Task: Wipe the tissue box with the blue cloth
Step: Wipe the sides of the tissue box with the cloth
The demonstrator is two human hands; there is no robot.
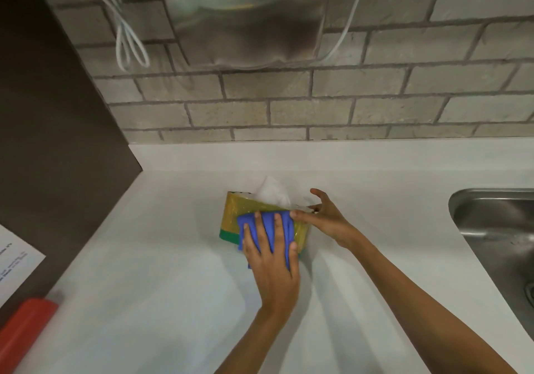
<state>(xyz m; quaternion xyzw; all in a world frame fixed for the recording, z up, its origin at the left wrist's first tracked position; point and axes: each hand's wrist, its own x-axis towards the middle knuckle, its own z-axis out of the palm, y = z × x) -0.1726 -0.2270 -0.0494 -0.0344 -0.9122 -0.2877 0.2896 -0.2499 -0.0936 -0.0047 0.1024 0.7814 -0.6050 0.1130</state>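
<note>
A yellow tissue box [235, 214] with a green lower band stands on the white counter [161, 272], and a white tissue [273, 193] sticks out of its top. My left hand [271, 255] lies flat on the blue cloth [267, 222], pressing it against the box's near side. The cloth covers the right half of that side. My right hand [328, 220] grips the box's right end, with the thumb on the near edge and the fingers reaching over the top.
A steel sink [497, 229] is set into the counter at the right. A steel hand dryer [245, 15] with white cables hangs on the brick wall above. At the lower left are a red object [26, 324], a paper sheet [14, 258] and a dark side panel.
</note>
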